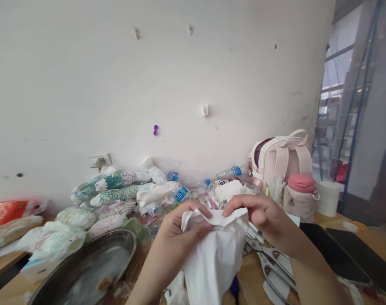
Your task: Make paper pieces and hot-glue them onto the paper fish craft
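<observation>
A piece of white cloth hangs down in front of me in loose folds. Its top edge is turned over and spread between both hands. My left hand pinches the left part of that edge, thumb on the near side and fingers behind. The right part is gripped by my right hand, with its fingers curled at the rim. Just beyond the cloth lie clear plastic bottles with blue labels. Large metal scissors lie beside my right forearm, partly hidden by it.
A dark metal basin stands at the left. Behind it are several painted fish-shaped pieces. At right are a pink backpack, a pink-lidded container, a white cup and two dark phones. A wall rises behind.
</observation>
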The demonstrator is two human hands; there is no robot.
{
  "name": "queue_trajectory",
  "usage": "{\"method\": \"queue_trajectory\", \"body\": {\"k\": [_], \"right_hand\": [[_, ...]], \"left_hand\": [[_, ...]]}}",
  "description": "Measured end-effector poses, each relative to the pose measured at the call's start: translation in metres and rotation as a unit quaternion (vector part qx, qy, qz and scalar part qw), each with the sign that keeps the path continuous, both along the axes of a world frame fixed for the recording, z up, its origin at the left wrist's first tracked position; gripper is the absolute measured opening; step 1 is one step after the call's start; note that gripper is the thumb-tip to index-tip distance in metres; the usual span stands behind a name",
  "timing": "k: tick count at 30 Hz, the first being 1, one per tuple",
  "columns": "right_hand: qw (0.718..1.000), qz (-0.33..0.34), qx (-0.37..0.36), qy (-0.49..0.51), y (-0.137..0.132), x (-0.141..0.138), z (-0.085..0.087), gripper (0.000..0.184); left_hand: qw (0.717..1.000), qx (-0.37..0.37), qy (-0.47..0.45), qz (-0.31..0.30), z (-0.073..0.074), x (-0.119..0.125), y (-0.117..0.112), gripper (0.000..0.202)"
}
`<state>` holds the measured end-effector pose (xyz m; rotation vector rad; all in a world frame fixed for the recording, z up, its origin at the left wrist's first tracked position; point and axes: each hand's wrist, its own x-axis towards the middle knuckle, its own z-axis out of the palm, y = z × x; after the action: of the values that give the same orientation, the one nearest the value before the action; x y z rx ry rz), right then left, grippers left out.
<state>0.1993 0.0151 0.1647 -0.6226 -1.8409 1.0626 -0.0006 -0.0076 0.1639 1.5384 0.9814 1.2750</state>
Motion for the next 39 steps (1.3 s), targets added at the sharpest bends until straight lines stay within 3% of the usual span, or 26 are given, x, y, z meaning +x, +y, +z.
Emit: {"method": "queue_trajectory", "body": {"k": [2,6,9,14,20,24,27,33,39], "right_hand": [[0.999,-0.036,0.011,-0.015,0.001,-0.001,-0.001,0.069],[0.995,-0.077,-0.049,-0.04,0.001,-0.007,-0.001,0.031],[0.992,-0.107,-0.054,-0.046,0.002,-0.01,-0.001,0.016],[0.992,-0.112,-0.043,-0.04,0.0,-0.01,0.001,0.016],[0.991,-0.127,-0.043,-0.021,0.0,-0.01,0.001,0.015],[0.992,-0.121,-0.038,-0.012,0.0,-0.01,0.001,0.013],[0.991,-0.126,-0.043,-0.015,-0.002,-0.01,0.002,0.013],[0.991,-0.129,-0.027,-0.029,-0.004,-0.013,0.002,0.01],[0.992,-0.122,-0.02,-0.04,-0.003,-0.015,0.002,0.009]], "left_hand": [[1.0,0.004,0.02,-0.007,-0.001,-0.001,0.001,0.013],[0.999,-0.011,0.047,-0.026,0.0,-0.001,-0.002,0.017],[0.997,-0.002,0.038,-0.061,0.0,-0.002,-0.005,0.026],[0.996,0.049,0.048,-0.053,-0.002,-0.002,-0.003,0.027],[0.998,0.02,0.053,-0.022,-0.001,0.001,0.003,0.039],[0.999,-0.013,-0.027,-0.022,0.004,0.001,0.001,0.022],[0.996,-0.055,-0.048,-0.045,0.006,0.001,0.001,0.038],[0.993,-0.059,0.055,-0.083,-0.001,-0.006,0.006,0.012],[0.991,-0.02,0.103,-0.089,-0.006,-0.007,0.005,0.008]]}}
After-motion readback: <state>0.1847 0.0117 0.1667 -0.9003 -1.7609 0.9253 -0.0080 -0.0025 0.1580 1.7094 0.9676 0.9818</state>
